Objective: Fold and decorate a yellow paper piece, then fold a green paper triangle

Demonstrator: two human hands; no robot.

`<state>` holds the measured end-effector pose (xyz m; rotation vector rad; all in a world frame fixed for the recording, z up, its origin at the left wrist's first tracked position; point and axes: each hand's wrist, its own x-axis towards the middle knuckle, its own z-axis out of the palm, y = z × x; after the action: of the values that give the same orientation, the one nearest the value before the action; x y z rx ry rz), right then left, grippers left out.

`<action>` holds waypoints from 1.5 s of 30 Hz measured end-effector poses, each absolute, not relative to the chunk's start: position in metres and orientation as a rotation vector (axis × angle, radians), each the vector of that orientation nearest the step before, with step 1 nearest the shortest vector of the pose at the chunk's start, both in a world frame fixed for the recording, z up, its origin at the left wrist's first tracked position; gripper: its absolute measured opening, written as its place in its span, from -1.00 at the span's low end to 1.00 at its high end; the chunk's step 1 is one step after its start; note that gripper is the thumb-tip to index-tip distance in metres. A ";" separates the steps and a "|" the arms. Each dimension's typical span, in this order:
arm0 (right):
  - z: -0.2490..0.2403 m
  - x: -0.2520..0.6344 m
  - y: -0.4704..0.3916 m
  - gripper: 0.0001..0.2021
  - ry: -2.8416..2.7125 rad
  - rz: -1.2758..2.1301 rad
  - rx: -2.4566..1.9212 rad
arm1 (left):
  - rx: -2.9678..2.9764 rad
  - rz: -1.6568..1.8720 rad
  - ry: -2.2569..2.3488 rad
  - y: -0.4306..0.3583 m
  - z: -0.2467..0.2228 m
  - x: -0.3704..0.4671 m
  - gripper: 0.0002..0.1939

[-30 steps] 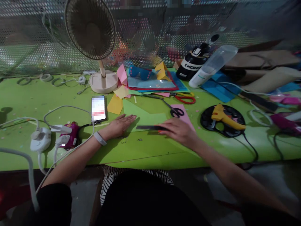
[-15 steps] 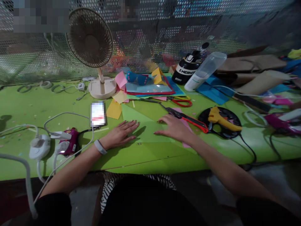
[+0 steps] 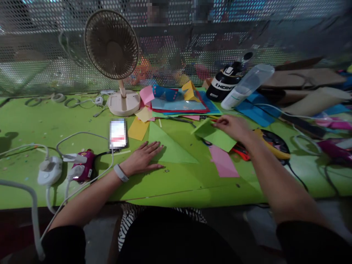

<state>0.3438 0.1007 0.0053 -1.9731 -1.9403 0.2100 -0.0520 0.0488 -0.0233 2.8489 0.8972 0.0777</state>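
A green paper triangle (image 3: pixel 172 148) lies on the green table, its left part under my left hand (image 3: pixel 144 157), which is flat with fingers spread. Pinched in my right hand (image 3: pixel 229 126) is a second piece of green paper (image 3: pixel 216 137), lifted and tilted over the red-handled cutter (image 3: pixel 242 151), which it partly covers. A pink paper strip (image 3: pixel 224 161) lies just below that piece. Left of the triangle rests an orange paper (image 3: pixel 138 128), and a phone (image 3: pixel 118 134) is beyond my left wrist.
A fan (image 3: pixel 123 102) stands at the back left. A black bottle (image 3: pixel 220 86) and a clear-topped bottle (image 3: pixel 233 97) stand behind my right hand. A yellow glue gun (image 3: pixel 271 146) is at right. Power strips (image 3: pixel 51 170) and white cables occupy the left.
My right hand has moved right and up, off the triangle, and now holds a green paper piece. More of the pink strip shows. My left hand stays flat. The view has shifted slightly.
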 end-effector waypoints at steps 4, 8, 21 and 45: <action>0.004 0.320 0.096 -0.74 -1.886 -0.379 -1.936 | 2.831 0.132 0.889 0.049 -0.022 -0.052 -0.17; -0.007 0.245 0.054 -0.65 -2.417 0.089 -1.394 | 2.811 0.247 0.881 0.050 -0.023 -0.053 -0.22; -0.018 0.206 0.032 -0.68 -2.727 0.039 -1.047 | 2.435 0.607 1.045 0.052 -0.011 -0.058 -0.41; -0.024 0.458 -0.028 -0.35 -2.105 -0.420 -2.055 | 2.734 0.447 0.933 0.060 -0.022 -0.055 -0.56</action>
<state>0.4579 -0.0282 -0.0237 -2.0550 -2.1049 -0.4203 -0.0554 0.0605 -0.0217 2.7336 0.9328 0.4474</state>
